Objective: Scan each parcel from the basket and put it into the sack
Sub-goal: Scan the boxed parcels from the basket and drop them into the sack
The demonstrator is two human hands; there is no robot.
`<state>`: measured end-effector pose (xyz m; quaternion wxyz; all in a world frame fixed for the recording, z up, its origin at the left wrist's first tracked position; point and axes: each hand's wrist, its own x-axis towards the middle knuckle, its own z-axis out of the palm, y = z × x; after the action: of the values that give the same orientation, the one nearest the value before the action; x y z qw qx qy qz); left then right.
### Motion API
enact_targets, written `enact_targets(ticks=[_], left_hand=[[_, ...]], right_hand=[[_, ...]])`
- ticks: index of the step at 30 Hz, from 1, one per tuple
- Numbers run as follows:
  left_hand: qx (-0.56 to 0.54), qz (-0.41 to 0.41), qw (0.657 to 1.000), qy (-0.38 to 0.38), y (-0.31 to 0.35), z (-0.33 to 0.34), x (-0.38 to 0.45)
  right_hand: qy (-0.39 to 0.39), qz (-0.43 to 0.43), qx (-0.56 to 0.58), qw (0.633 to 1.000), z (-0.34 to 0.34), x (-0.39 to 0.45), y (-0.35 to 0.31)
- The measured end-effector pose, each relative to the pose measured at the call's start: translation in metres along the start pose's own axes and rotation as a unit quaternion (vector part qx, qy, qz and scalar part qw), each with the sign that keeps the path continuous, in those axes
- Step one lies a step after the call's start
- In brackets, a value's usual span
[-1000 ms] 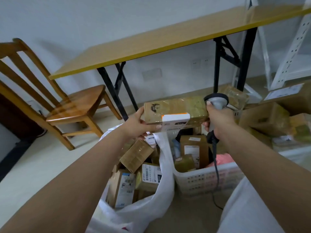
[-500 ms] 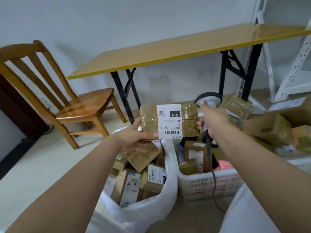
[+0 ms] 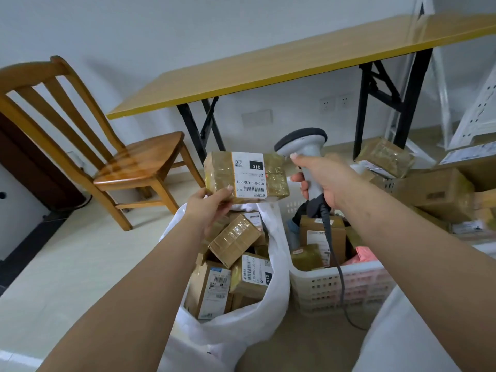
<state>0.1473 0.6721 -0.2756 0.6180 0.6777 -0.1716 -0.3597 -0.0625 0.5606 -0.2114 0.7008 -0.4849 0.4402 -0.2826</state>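
My left hand (image 3: 208,208) grips the lower left corner of a taped brown parcel (image 3: 276,178), whose white barcode label faces me. It hangs above the white sack (image 3: 271,312), which holds several boxed parcels. To the right my right hand (image 3: 326,178) holds a grey handheld scanner (image 3: 302,142) by its handle, head beside the parcel's right end; a small red spot shows on the parcel next to the label. The scanner's cable drops into the white perforated basket (image 3: 338,288), which contains several more parcels.
A wooden chair (image 3: 126,162) stands at left. A yellow folding table (image 3: 268,68) with black legs spans the back. More cardboard boxes (image 3: 434,191) are piled at right, near a white metal rack (image 3: 477,111). A white garment covers my knee at lower right.
The parcel has been turned from its plain side to its label side and now faces me. The scanner sits higher beside its right end. The view has tilted down.
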Motion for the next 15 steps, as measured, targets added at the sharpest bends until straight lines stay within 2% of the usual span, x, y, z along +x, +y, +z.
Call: enact_targets(ticks=[8,15], left_hand=[[-0.039,0.008,0.998,0.049,-0.005,-0.004,0.011],[-0.078,0.022,0.991,0.105,-0.004,-0.015,0.017]], right_hand=[[-0.068,-0.019,-0.083,0.994,0.007,-0.017,-0.010],[-0.083,-0.027,-0.104,0.991,0.010,-0.028,-0.012]])
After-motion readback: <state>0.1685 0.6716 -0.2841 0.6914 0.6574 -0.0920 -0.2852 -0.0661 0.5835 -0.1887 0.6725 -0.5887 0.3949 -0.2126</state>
